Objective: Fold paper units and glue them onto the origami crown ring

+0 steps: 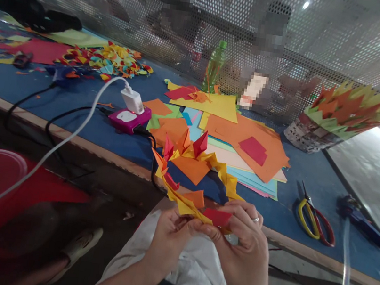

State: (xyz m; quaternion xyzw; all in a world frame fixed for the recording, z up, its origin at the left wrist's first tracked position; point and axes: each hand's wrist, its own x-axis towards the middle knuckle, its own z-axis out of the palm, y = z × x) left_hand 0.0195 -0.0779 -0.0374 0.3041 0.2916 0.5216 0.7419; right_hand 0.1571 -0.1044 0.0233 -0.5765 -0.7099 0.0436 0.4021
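Observation:
Above my lap, at the table's front edge, I hold a ring of folded yellow paper (220, 166) with red and orange folded points along it. My left hand (171, 235) pinches the near side of the ring between thumb and fingers. Closed on the same near side, a little to the right, is my right hand (245, 236), with a ring on one finger. Beside its fingertips a red paper piece (217, 217) stands on the band. Behind the paper ring lie stacked sheets of orange paper (265, 139) and other colours.
Scissors (314, 220) and a blue glue gun (367, 223) with a clear stick lie at right. A paper-filled basket (314, 132) stands behind them. A pink power socket (129, 119) with a white charger and cables sits left. A green bottle (214, 67) stands by the mesh screen; people are beyond.

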